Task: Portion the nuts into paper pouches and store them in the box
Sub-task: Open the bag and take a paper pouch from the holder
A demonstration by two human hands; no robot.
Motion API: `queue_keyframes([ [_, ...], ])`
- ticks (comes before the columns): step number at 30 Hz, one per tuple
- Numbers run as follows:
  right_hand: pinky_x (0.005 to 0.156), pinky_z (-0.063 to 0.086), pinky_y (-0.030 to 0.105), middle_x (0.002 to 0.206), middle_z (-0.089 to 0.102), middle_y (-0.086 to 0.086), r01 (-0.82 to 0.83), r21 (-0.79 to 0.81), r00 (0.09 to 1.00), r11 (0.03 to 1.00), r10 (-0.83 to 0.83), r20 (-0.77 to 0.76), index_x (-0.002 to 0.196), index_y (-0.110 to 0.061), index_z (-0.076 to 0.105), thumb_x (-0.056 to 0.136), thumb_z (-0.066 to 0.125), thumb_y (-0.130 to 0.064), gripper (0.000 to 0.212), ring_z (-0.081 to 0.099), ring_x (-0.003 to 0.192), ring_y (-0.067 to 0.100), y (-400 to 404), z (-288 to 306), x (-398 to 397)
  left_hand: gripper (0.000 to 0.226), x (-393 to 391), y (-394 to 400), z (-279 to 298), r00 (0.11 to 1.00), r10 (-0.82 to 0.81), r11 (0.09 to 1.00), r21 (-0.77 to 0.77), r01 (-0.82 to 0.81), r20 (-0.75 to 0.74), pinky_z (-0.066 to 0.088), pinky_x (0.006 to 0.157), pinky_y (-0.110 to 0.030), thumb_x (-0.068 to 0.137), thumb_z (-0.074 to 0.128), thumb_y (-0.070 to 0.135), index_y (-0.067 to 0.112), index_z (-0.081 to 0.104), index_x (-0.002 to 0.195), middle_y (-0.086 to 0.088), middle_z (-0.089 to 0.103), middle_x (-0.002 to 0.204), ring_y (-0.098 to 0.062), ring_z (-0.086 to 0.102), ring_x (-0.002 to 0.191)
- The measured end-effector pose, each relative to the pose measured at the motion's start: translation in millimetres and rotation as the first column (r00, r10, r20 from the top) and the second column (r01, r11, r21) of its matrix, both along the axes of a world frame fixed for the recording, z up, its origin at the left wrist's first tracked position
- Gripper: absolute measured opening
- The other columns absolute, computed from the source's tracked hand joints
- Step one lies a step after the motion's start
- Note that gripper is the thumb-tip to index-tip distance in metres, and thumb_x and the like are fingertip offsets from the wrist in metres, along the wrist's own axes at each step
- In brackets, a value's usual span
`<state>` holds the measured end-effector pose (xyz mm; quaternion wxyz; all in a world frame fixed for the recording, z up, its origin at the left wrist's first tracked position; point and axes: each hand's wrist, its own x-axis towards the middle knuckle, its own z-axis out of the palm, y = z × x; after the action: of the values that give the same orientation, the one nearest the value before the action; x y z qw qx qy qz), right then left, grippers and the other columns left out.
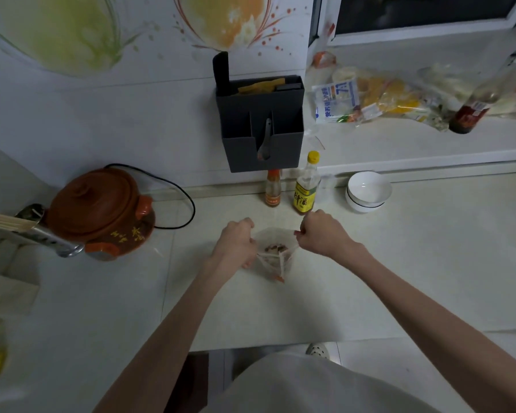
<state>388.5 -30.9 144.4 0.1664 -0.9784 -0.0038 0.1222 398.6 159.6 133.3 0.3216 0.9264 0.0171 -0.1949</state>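
A small translucent bag [276, 257] with brown nuts [275, 249] inside sits on the pale countertop in the middle of the view. My left hand [236, 240] grips the bag's left edge and my right hand [320, 232] pinches its right edge, so the mouth is held apart between them. A strip with a red tip hangs from the bag's near side. No paper pouch or storage box shows in this view.
A brown clay pot [102, 210] with a black cord stands at left beside a metal chopstick holder [27, 231]. Two sauce bottles [306, 186] and stacked white bowls [368, 190] line the back. A grey wall caddy [261, 120] hangs above. Food packets [370, 96] crowd the windowsill.
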Motion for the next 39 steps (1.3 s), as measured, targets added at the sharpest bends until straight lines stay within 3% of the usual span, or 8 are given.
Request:
queue_keyframes([
  [3, 0.047, 0.030, 0.025, 0.057, 0.050, 0.009, 0.081, 0.082, 0.992, 0.993, -0.088, 0.090, 0.056, -0.006, 0.056, 0.080, 0.058, -0.023, 0.029, 0.053, 0.058, 0.030, -11, -3, -2, 0.044, 0, 5, 1, 0.998, 0.036, 0.997, -0.066, -0.032, 0.051, 0.055, 0.042, -0.027, 0.091, 0.054, 0.005, 0.020, 0.048, 0.132, -0.012, 0.068, 0.076, -0.018, 0.065, 0.046],
  [6, 0.053, 0.036, 0.028, 0.060, 0.047, 0.007, 0.027, 0.038, 0.999, 0.999, -0.025, -0.044, 0.057, -0.007, 0.050, 0.084, 0.058, -0.025, 0.033, 0.051, 0.062, 0.029, -12, -2, -7, 0.046, -6, -3, 1, 0.999, -0.012, 1.000, -0.009, 0.012, -0.031, 0.059, 0.049, -0.033, 0.091, 0.052, 0.002, 0.017, 0.046, 0.134, -0.014, 0.069, 0.080, -0.021, 0.068, 0.053],
  [9, 0.050, 0.032, 0.024, 0.061, 0.046, 0.007, 0.067, 0.042, 0.998, 0.997, -0.067, 0.006, 0.055, -0.010, 0.048, 0.083, 0.060, -0.029, 0.036, 0.047, 0.060, 0.028, -19, -3, -5, 0.049, -10, -8, 1, 1.000, 0.009, 0.999, -0.032, -0.009, 0.012, 0.057, 0.044, -0.031, 0.090, 0.052, 0.002, 0.020, 0.045, 0.135, -0.013, 0.069, 0.078, -0.018, 0.067, 0.049],
  [14, 0.053, 0.036, 0.026, 0.062, 0.049, 0.005, 0.030, 0.047, 0.997, 0.998, -0.027, -0.073, 0.066, -0.006, 0.062, 0.084, 0.061, -0.029, 0.030, 0.052, 0.064, 0.027, -28, 1, -3, 0.051, -10, -15, 6, 0.999, 0.010, 0.998, -0.064, -0.013, -0.046, 0.056, 0.046, -0.029, 0.090, 0.054, 0.002, 0.016, 0.046, 0.138, -0.013, 0.070, 0.072, -0.016, 0.064, 0.047],
  [19, 0.045, 0.026, 0.023, 0.053, 0.042, 0.001, 0.078, 0.090, 0.997, 0.993, -0.077, -0.016, 0.050, -0.017, 0.046, 0.083, 0.062, -0.031, 0.039, 0.047, 0.057, 0.024, -41, -1, -2, 0.052, -11, -17, 8, 0.994, 0.097, 0.981, -0.168, -0.102, -0.041, 0.054, 0.045, -0.027, 0.091, 0.056, 0.005, 0.010, 0.044, 0.142, -0.012, 0.071, 0.066, -0.017, 0.063, 0.044],
  [28, 0.053, 0.036, 0.026, 0.060, 0.050, 0.004, 0.046, 0.125, 0.998, 0.991, -0.042, -0.036, 0.056, -0.011, 0.056, 0.084, 0.063, -0.031, 0.035, 0.051, 0.063, 0.026, -49, -2, 10, 0.008, -5, -24, 7, 0.987, 0.147, 0.963, -0.216, -0.159, -0.070, 0.051, 0.042, -0.023, 0.088, 0.062, 0.004, 0.007, 0.069, 0.087, -0.009, 0.070, 0.057, -0.016, 0.063, 0.042],
  [35, 0.043, 0.028, 0.022, 0.053, 0.046, 0.001, 0.049, 0.139, 0.998, 0.989, -0.043, -0.051, 0.052, -0.011, 0.054, 0.082, 0.063, -0.031, 0.037, 0.045, 0.050, 0.018, -60, -20, 22, 0.011, 1, -33, -6, 0.981, 0.191, 0.947, -0.253, -0.196, -0.047, 0.049, 0.041, -0.022, 0.088, 0.062, 0.006, 0.013, 0.069, 0.082, -0.013, 0.070, 0.060, -0.015, 0.061, 0.041],
  [39, 0.058, 0.042, 0.027, 0.069, 0.058, 0.007, 0.031, 0.120, 0.982, 0.992, -0.007, -0.190, 0.070, -0.004, 0.063, 0.083, 0.061, -0.032, 0.031, 0.060, 0.073, 0.031, -61, -47, 24, 0.012, -3, -47, -37, 0.968, 0.223, 0.947, -0.212, -0.244, -0.117, 0.052, 0.041, -0.027, 0.092, 0.056, 0.005, 0.001, 0.067, 0.091, -0.023, 0.069, 0.070, -0.017, 0.056, 0.041],
])
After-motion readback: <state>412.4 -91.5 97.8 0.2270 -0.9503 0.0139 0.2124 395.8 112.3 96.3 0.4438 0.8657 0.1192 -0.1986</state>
